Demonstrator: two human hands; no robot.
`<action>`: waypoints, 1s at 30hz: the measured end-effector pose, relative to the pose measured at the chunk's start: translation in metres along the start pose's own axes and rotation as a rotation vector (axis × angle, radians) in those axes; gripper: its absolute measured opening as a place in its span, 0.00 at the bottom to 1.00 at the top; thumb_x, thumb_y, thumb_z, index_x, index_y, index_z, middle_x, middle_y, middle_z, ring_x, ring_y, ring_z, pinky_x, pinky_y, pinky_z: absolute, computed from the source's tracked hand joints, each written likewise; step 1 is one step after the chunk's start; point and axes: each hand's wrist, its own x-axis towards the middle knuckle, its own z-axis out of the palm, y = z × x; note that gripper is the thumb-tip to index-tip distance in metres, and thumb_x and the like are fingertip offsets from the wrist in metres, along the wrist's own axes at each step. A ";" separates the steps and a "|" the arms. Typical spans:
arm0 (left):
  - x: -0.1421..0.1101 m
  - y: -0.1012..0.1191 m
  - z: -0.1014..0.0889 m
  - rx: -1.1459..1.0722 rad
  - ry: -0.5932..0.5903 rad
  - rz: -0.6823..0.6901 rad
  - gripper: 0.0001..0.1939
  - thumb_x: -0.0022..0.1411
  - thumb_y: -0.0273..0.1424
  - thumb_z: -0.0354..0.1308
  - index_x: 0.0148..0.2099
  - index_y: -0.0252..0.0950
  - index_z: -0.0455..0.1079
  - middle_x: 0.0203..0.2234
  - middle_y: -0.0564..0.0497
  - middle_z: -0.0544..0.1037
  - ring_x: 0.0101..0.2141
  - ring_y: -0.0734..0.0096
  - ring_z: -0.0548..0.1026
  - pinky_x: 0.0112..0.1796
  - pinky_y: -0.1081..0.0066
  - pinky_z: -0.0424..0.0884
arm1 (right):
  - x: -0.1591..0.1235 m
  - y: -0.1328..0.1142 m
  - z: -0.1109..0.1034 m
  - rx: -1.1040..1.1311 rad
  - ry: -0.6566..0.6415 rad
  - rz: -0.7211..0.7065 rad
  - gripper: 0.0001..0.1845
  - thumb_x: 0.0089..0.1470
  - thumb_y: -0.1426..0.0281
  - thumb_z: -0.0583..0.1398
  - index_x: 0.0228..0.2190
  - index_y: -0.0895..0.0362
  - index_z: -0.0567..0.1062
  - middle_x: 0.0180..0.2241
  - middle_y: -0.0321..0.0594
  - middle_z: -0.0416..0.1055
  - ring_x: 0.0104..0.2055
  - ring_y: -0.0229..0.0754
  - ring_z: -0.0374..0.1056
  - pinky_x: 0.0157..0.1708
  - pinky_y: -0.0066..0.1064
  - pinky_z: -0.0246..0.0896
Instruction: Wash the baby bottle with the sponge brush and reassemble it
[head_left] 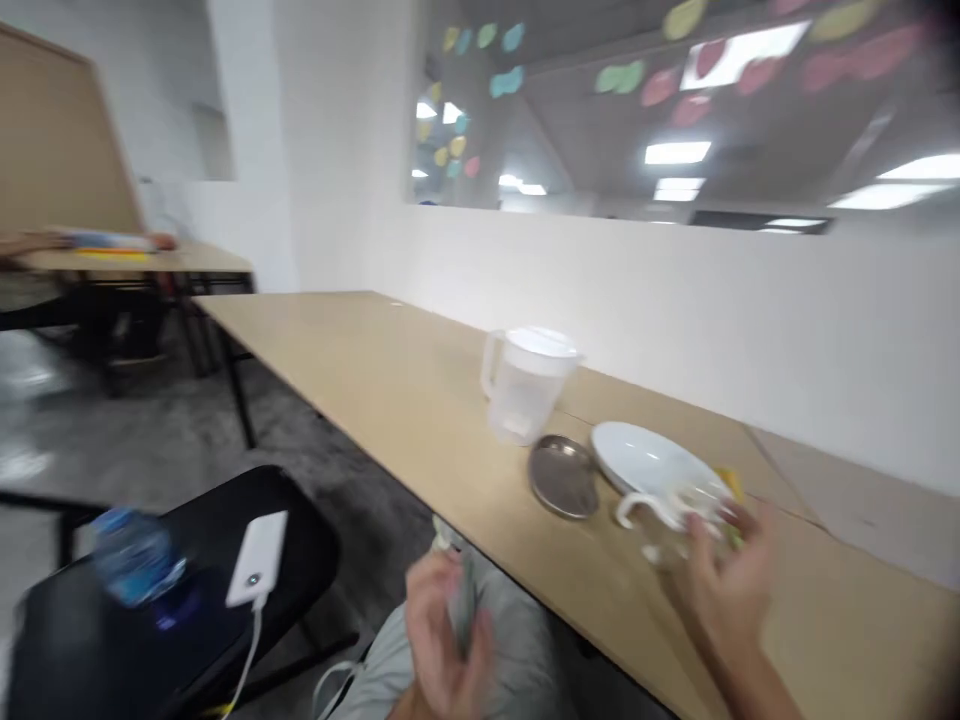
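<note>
My right hand [731, 585] is over the table at the right, its thumb and fingers closed on a pale, partly see-through object with a curved white handle [646, 508]; blur hides its exact kind. Behind it lies a white oval plate [637, 452], with something yellow [729, 484] at the plate's right edge. A round metal dish [562, 478] sits just left of the plate. Above my lap, off the table's front edge, my left hand [442, 630] is curled and smeared by motion. A small pale tip [442, 535] shows above its fingers; the rest is hidden.
A clear pitcher with a white lid [529, 385] stands on the long wooden table [360, 370] by the wall. To the left, a black chair [202, 540] bears a blue-tinted bottle [135, 560] and a white power bank [257, 558] with a cable. Someone's arm [30, 243] shows at a farther table.
</note>
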 end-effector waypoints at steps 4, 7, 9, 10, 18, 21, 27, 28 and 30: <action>0.020 0.054 0.046 -0.352 -0.164 0.664 0.14 0.47 0.22 0.53 0.34 0.46 0.60 0.24 0.56 0.65 0.29 0.72 0.68 0.39 0.65 0.67 | -0.004 0.001 0.000 0.031 0.010 -0.080 0.34 0.54 0.55 0.50 0.56 0.61 0.54 0.46 0.52 0.65 0.46 0.51 0.62 0.45 0.45 0.57; 0.040 0.063 0.100 -0.478 -0.300 0.860 0.12 0.46 0.23 0.53 0.35 0.42 0.61 0.29 0.55 0.70 0.36 0.71 0.70 0.42 0.65 0.66 | -0.007 0.005 0.001 0.027 0.056 -0.132 0.31 0.55 0.60 0.50 0.57 0.59 0.52 0.46 0.50 0.65 0.47 0.49 0.62 0.46 0.45 0.57; 0.044 0.064 0.138 -0.491 -0.340 0.798 0.16 0.48 0.22 0.54 0.40 0.40 0.60 0.33 0.51 0.70 0.39 0.69 0.70 0.43 0.63 0.66 | -0.008 0.007 0.002 0.035 0.076 -0.157 0.30 0.56 0.61 0.50 0.57 0.58 0.52 0.46 0.49 0.65 0.47 0.49 0.62 0.46 0.44 0.57; 0.044 0.062 0.155 -0.482 -0.361 0.753 0.17 0.49 0.23 0.54 0.43 0.39 0.59 0.35 0.49 0.70 0.40 0.67 0.69 0.43 0.62 0.66 | -0.009 0.007 0.003 0.044 0.076 -0.167 0.30 0.56 0.61 0.50 0.57 0.58 0.52 0.46 0.49 0.65 0.47 0.48 0.62 0.46 0.44 0.57; 0.031 0.021 0.221 -0.328 -0.654 0.746 0.31 0.59 0.39 0.48 0.60 0.29 0.46 0.50 0.34 0.65 0.48 0.54 0.66 0.45 0.56 0.61 | 0.001 0.002 -0.001 0.032 -0.016 -0.230 0.29 0.54 0.60 0.53 0.55 0.58 0.57 0.42 0.45 0.69 0.42 0.46 0.65 0.42 0.38 0.61; 0.029 0.011 0.222 -0.254 -0.699 0.805 0.39 0.58 0.48 0.47 0.62 0.26 0.42 0.48 0.32 0.68 0.42 0.54 0.71 0.42 0.58 0.62 | 0.014 0.005 -0.007 0.005 -0.093 -0.254 0.24 0.54 0.60 0.53 0.50 0.57 0.64 0.38 0.42 0.70 0.36 0.43 0.65 0.40 0.38 0.61; 0.024 0.014 0.223 -0.185 -0.805 0.823 0.40 0.59 0.43 0.49 0.63 0.23 0.38 0.46 0.33 0.71 0.41 0.57 0.72 0.45 0.58 0.62 | 0.035 -0.035 -0.036 0.098 0.054 -0.435 0.21 0.55 0.62 0.51 0.48 0.58 0.65 0.41 0.45 0.68 0.43 0.46 0.64 0.44 0.41 0.60; 0.027 0.017 0.221 -0.200 -0.788 0.801 0.41 0.58 0.44 0.50 0.63 0.24 0.38 0.47 0.33 0.70 0.43 0.55 0.71 0.46 0.57 0.62 | 0.034 -0.047 -0.045 0.121 0.145 -0.444 0.23 0.55 0.63 0.51 0.51 0.59 0.61 0.43 0.47 0.67 0.45 0.46 0.63 0.44 0.42 0.60; 0.037 0.027 0.210 -0.242 -0.687 0.712 0.43 0.56 0.46 0.51 0.63 0.25 0.39 0.51 0.33 0.66 0.50 0.50 0.66 0.48 0.54 0.61 | 0.031 -0.066 -0.063 0.094 0.334 -0.431 0.28 0.56 0.63 0.51 0.56 0.60 0.54 0.49 0.51 0.61 0.51 0.50 0.59 0.46 0.46 0.59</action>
